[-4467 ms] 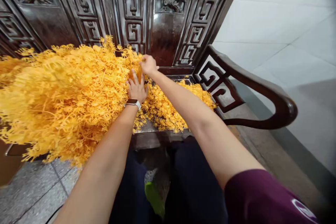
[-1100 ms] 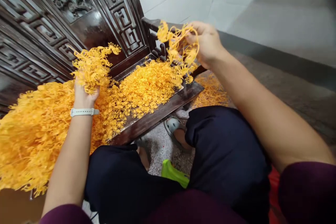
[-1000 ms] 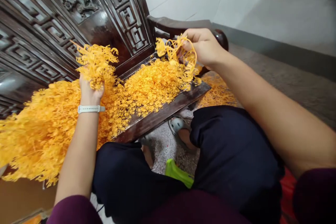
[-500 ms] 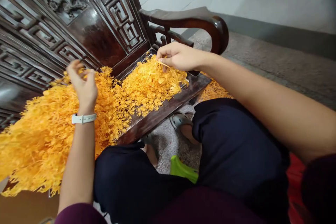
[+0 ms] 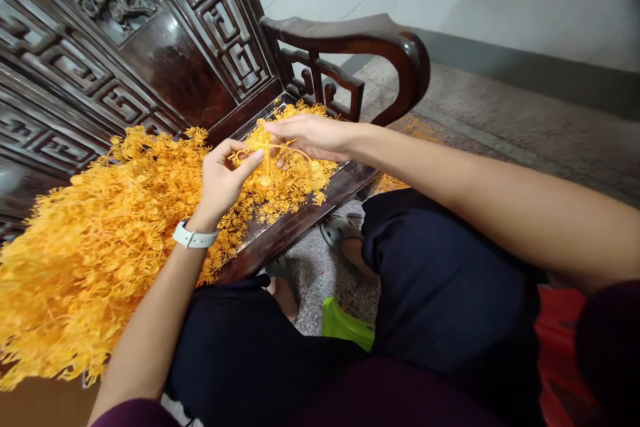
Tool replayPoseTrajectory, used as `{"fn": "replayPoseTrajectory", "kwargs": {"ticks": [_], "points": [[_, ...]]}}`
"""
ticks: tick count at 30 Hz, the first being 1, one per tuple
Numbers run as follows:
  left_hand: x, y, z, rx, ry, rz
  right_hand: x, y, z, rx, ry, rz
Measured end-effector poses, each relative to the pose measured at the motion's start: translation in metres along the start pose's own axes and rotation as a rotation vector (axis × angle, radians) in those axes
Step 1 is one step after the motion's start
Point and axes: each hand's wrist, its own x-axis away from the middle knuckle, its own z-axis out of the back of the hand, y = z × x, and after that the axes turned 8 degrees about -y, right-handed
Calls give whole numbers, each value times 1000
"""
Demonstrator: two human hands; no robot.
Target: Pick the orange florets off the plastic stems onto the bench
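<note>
A big heap of yellow-orange plastic sprigs (image 5: pixel 95 240) covers the seat of a dark carved wooden bench (image 5: pixel 295 223). My left hand (image 5: pixel 223 177), with a white watch on its wrist, and my right hand (image 5: pixel 310 135) meet above the heap's right part. Both pinch one thin yellow plastic sprig (image 5: pixel 270 159) between them, fingers closed on its stems. A smaller flat layer of loose sprigs (image 5: pixel 300 177) lies on the seat under my hands.
The bench's carved back (image 5: pixel 125 33) rises behind the heap and its curved armrest (image 5: pixel 370 37) stands just beyond my right hand. More yellow pieces (image 5: pixel 395 181) lie on the speckled floor past the seat. A green stool edge (image 5: pixel 345 323) shows between my knees.
My left hand swung right from over the heap to meet my right hand. My right hand came down and left onto the loose layer. Both now grip one sprig.
</note>
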Motion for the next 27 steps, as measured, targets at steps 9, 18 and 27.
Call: {"fn": "replayPoseTrajectory", "kwargs": {"ticks": [9, 18, 27], "points": [[0, -1, 13, -44, -48, 33, -6, 7, 19, 608, 22, 93], [4, -3, 23, -380, -105, 19, 4, 1, 44, 747, 225, 121], [5, -11, 54, -784, -167, 179, 17, -12, 65, 811, 486, 150]]}}
